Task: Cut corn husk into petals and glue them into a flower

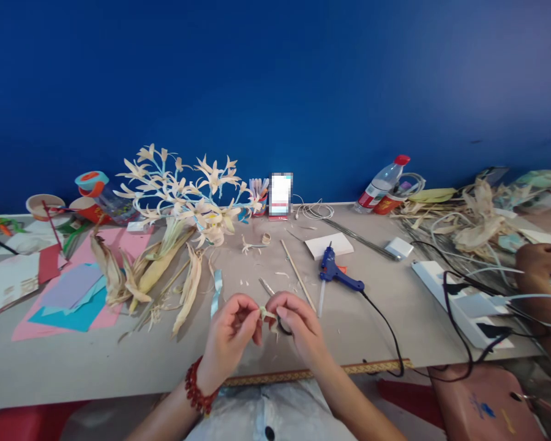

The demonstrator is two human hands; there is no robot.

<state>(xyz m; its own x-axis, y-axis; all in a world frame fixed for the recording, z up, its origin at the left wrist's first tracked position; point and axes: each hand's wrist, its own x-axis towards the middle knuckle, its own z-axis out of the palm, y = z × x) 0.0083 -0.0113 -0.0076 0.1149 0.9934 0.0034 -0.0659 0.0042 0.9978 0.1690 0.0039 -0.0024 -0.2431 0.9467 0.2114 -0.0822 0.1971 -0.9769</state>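
Note:
My left hand (233, 326) and my right hand (299, 321) meet near the table's front edge, fingertips close together. Between them is a small pale husk piece (267, 313), pinched by the fingers of both hands. Scissors (283, 324) lie on the table, partly hidden behind my right hand. A light blue ribbon (217, 293) is just beyond my left hand. Right of my hands rests a blue glue gun (337, 272) with a clear glue stick (321, 299) beside it. A thin stick (298, 275) lies behind my right hand.
Husk flowers on branches (183, 196) stand at the back left above dried husks (163, 269) and coloured paper (78, 300). A lit phone (281, 195) stands by the wall. A power strip (459, 306), cables and another person's hand (542, 260) are on the right.

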